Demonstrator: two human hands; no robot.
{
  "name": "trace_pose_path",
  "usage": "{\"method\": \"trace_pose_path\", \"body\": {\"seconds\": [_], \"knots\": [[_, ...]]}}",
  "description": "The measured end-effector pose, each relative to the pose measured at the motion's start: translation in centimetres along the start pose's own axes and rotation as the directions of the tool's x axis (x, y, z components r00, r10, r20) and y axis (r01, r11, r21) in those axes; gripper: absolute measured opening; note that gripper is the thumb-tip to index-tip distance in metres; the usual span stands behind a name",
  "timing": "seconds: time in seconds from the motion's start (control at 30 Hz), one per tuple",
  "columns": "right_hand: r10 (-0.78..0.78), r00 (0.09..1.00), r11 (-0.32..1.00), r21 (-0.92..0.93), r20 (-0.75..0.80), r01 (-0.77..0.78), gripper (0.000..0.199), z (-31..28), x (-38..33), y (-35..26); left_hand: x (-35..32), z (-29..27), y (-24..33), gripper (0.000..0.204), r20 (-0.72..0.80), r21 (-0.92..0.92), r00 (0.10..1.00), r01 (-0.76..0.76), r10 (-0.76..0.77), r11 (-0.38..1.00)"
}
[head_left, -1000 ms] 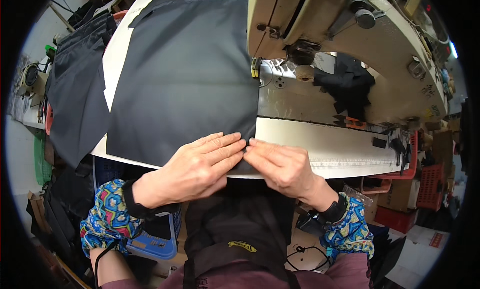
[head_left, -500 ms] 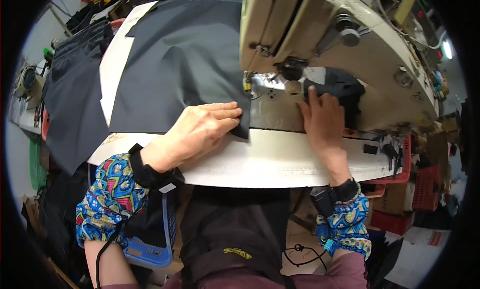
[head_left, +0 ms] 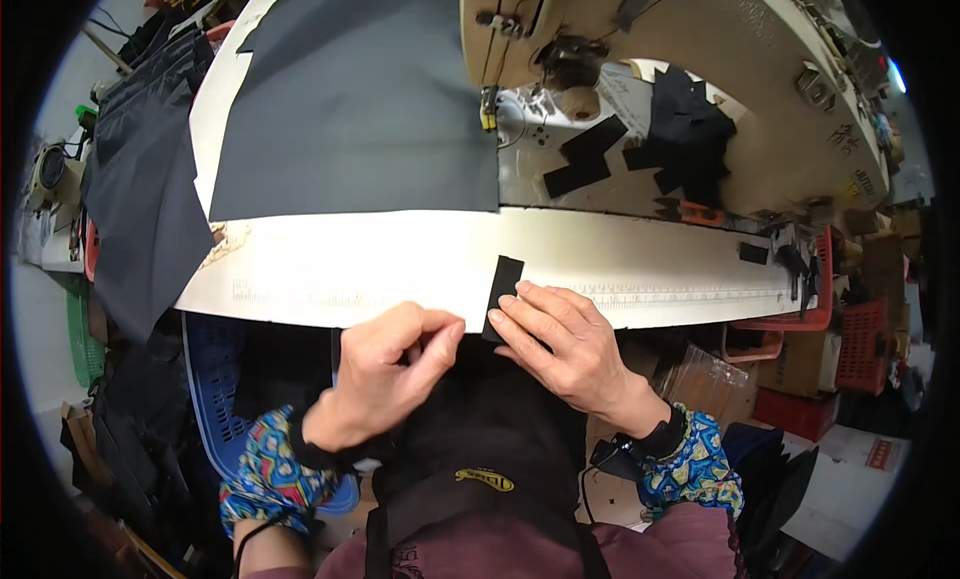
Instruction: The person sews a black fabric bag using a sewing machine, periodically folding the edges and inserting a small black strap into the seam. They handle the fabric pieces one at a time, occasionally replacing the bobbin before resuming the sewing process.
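Note:
My right hand (head_left: 565, 349) grips a short black fabric strip (head_left: 507, 279) at the near edge of the white table (head_left: 380, 249), its fingers over the strip's right side. Just left of it, my left hand (head_left: 390, 364) is closed, thumb against curled forefinger; anything pinched there is hidden. A large dark grey fabric panel (head_left: 350, 129) lies flat to the left of the sewing machine (head_left: 770, 89), its right edge near the needle area. On the machine bed rest loose black strips (head_left: 590, 154) and a pile of black pieces (head_left: 690, 129).
Another dark fabric piece (head_left: 150, 179) hangs over the table's left end. Below the table stands a blue basket (head_left: 215, 379). Red baskets (head_left: 862, 344) and cardboard boxes are at the right. A small black piece (head_left: 753, 253) lies on the table's right part.
Both hands have come back to the table's near edge, the left off the grey panel, the right from the black pile with a strip. Loose strips now show on the machine bed.

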State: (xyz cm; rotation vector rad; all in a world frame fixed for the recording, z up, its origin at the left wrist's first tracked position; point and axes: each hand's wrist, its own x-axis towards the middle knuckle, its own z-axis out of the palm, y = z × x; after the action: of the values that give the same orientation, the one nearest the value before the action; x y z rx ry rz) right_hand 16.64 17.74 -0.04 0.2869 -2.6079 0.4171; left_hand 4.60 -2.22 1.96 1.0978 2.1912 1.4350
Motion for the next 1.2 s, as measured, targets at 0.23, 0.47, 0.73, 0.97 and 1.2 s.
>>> {"method": "trace_pose_path", "body": {"seconds": [0.23,0.47,0.73,0.97,1.2], "knots": [[-0.218,0.969,0.967,0.106,-0.114,0.230,0.025,0.7,-0.9,-2.6,-2.7,2.2,-1.0,0.021,0.290,-0.680,0.824,0.535,-0.486,0.502],[0.565,0.823,0.684,0.594,-0.062,-0.424,0.020,-1.0,-0.1,-6.0,-3.1,2.0,0.4,0.018,0.208,-0.719,0.883,0.429,-0.420,0.546],[0.693,0.683,0.233,0.826,0.229,-0.513,0.010,-0.9,0.2,-5.7,-2.8,2.0,1.2,0.015,0.199,-0.731,0.907,0.390,-0.372,0.560],[0.509,0.847,0.584,0.661,0.153,-0.470,0.009,-1.3,2.0,-4.0,-2.1,1.2,0.8,0.011,0.077,-0.625,0.933,0.319,-0.350,0.712],[0.153,0.983,0.979,0.147,-0.097,-0.138,0.016,1.7,7.9,6.5,0.7,-1.4,-0.6,0.005,0.053,-0.262,0.976,0.219,-0.213,0.940]]}}
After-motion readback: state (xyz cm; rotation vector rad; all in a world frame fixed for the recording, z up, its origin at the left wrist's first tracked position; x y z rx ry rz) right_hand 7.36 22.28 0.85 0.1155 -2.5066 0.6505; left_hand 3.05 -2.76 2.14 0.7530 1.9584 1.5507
